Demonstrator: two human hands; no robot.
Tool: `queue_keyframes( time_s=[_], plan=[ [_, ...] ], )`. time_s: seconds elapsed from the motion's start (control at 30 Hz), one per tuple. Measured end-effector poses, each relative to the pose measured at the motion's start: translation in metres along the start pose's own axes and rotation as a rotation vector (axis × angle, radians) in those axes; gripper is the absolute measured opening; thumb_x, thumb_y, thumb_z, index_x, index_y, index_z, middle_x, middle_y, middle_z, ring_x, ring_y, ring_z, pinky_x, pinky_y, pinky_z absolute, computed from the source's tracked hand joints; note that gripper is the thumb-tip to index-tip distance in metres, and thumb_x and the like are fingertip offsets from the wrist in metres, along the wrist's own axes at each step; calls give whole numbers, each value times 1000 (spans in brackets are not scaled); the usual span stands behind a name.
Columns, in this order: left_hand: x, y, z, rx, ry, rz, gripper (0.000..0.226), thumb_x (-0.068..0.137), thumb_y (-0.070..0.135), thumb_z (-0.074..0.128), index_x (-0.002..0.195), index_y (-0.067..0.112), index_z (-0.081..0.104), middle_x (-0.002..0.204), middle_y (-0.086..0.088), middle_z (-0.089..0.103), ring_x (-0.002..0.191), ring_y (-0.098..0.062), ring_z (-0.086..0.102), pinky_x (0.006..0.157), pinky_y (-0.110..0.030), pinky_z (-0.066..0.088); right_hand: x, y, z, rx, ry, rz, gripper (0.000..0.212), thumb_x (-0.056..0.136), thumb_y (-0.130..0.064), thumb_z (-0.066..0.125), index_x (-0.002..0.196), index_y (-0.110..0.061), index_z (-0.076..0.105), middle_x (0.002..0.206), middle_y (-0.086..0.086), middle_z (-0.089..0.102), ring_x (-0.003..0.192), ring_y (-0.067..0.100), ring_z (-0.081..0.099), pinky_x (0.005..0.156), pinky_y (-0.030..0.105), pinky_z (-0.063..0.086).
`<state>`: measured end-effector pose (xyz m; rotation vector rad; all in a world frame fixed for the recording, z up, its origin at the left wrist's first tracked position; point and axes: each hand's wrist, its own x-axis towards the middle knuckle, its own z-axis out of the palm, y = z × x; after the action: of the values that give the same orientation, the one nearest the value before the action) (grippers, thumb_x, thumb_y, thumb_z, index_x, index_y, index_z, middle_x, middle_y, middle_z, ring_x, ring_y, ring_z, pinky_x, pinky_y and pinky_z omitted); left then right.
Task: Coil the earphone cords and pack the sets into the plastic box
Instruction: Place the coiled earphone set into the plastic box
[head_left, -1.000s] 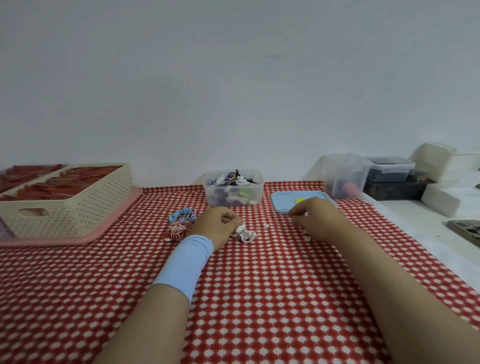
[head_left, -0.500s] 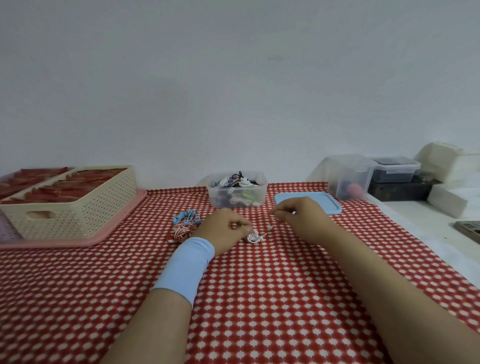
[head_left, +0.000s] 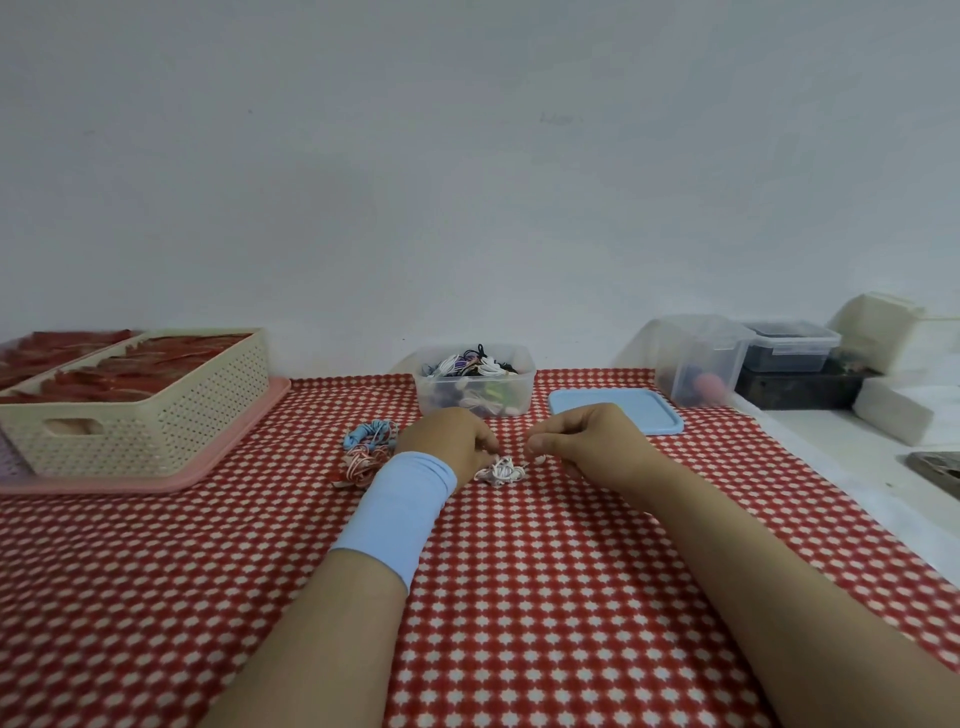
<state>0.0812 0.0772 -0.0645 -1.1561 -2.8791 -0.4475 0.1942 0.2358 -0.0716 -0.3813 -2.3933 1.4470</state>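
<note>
Earphone set (head_left: 501, 470), white, lies bunched on the bench (head_left: 519, 597) between both hands, just in front of the plastic box (head_left: 475, 387). Left hand (head_left: 449, 439) is knuckles-up, fingers curled down and pinching the bundle's left edge. Right hand (head_left: 582, 441) pinches a cord end just right of the bundle; both forearms lie low, converging toward centre.

One wide-angle camera on the person's head faces forward and down over a red-and-white checked tablecloth (head_left: 519, 597) toward a white wall (head_left: 467, 182). The left hand (head_left: 451, 441) and right hand (head_left: 589, 441) sit close, mid-frame.
</note>
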Motion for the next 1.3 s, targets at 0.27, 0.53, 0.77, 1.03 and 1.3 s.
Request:
queue_keyframes(
  time_s=[0.27, 0.53, 0.77, 1.03, 1.3],
  plan=[
    [-7, -1, 13, -441, 237, 15, 21, 97, 30, 57, 107, 22, 74, 100, 10, 69, 81, -3, 58, 78, -24, 42, 1, -1, 1, 179, 29, 12, 8, 90, -15, 73, 94, -10, 78, 48, -8, 57, 41, 8, 39, 41, 19, 33],
    [-18, 15, 16, -1134, 44, -48, 21, 101, 20, 52, 113, 19, 69, 86, 8, 73, 61, -6, 56, 51, -19, 45, -2, -6, 0, 414, -41, 37, 17, 95, -16, 66, 104, -6, 76, 57, -3, 59, 45, 5, 42, 41, 18, 27],
    [-22, 19, 16, -1426, -62, -78, 20, 100, 17, 54, 110, 7, 69, 82, 0, 71, 55, -6, 52, 43, -15, 34, -2, -5, -2, 431, -92, 58, 19, 96, -19, 65, 107, -7, 77, 77, 3, 65, 56, 9, 46, 44, 19, 30],
    [-24, 21, 15, -1630, -106, -120, 22, 98, 13, 56, 113, 3, 68, 83, -3, 70, 54, -5, 51, 40, -12, 36, -2, -4, -4, 453, -136, 48, 20, 96, -19, 65, 108, -9, 77, 87, 4, 68, 58, 10, 49, 45, 19, 29],
    [-25, 22, 17, -1690, -130, -128, 18, 98, 14, 55, 104, 2, 67, 76, -1, 69, 52, -5, 50, 40, -11, 36, -5, -8, -1, 474, -114, 9, 18, 95, -15, 65, 105, -5, 76, 74, 0, 68, 54, 9, 49, 44, 19, 29]
  ],
)
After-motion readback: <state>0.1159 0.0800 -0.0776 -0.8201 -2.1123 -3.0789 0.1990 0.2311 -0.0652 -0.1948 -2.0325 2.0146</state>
